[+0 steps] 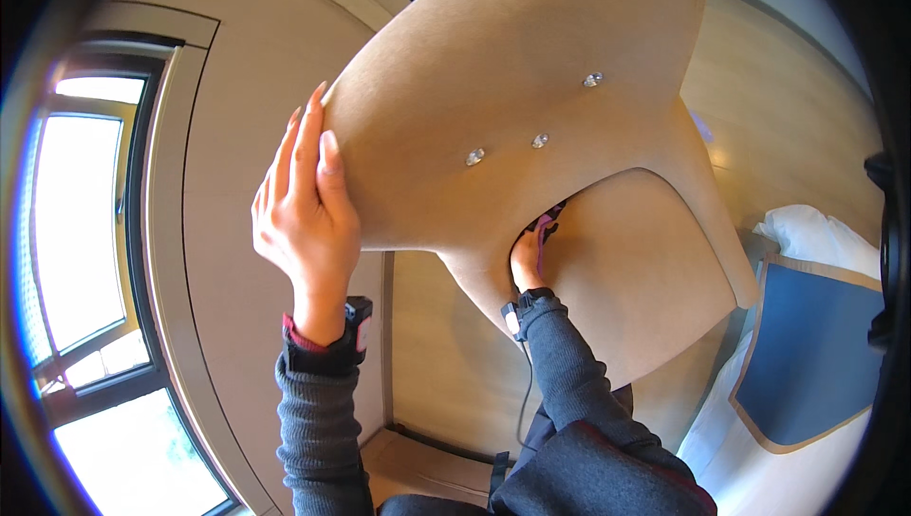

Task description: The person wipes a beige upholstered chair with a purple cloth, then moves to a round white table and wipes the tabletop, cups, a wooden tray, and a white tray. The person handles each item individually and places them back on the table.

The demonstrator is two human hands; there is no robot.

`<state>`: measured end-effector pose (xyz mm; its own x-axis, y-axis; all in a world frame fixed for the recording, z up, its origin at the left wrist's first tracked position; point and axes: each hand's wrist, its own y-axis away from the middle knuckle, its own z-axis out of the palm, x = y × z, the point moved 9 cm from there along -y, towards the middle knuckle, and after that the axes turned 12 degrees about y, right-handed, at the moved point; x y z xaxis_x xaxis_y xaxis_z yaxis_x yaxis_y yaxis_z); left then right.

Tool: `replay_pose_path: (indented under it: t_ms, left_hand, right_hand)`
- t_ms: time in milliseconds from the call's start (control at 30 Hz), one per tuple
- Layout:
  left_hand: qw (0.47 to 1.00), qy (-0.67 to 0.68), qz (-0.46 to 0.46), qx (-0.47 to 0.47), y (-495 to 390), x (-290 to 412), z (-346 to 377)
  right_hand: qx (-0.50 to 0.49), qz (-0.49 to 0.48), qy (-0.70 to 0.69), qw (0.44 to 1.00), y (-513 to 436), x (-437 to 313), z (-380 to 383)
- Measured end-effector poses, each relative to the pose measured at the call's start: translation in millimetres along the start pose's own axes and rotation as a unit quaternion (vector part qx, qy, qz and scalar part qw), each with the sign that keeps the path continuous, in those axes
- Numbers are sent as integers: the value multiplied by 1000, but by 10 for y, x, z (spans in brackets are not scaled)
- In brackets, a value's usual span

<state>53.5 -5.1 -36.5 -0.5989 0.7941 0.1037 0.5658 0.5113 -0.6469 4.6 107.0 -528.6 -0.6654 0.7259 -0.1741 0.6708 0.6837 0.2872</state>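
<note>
A beige upholstered chair [512, 39] with crystal-like buttons [540, 141] on its backrest fills the middle of the view. My left hand [306, 196] lies along the left edge of the backrest, fingers extended, thumb on the upholstery. Lower down, my right hand [528, 256] reaches into the gap between the backrest and the seat cushion [640, 267]. A purple and black cloth [546, 228] is bunched at its fingers, pressed to the crevice. The fingertips of my right hand are partly hidden by the cloth.
Windows [85, 224] with dark frames stand in the wall at the left. At the right is a bed with white bedding [811, 231] and a blue, tan-edged runner [811, 352]. Wood-look floor [441, 345] shows under the chair. A cable [528, 388] hangs from my right wrist.
</note>
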Motion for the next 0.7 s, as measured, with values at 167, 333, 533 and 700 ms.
replay_pose_path:
  t_ms: [167,333,533,700]
  left_hand:
    - [998,56,-17,5,-20,-50,-71]
    - [938,324,-98,-76,1,-275,-127]
    - [774,582,-233,-95,-45,-455,-216]
    - [748,605,-274,2,35,-558,-288]
  right_hand:
    - [-37,31,322,945,417,-514,-861]
    - [339,-238,-451,791,704,-1188,-3400]
    - [529,-140,-272,792,350,-998,-4760]
    - [507,-211,-233,803,939,-1603,-4178]
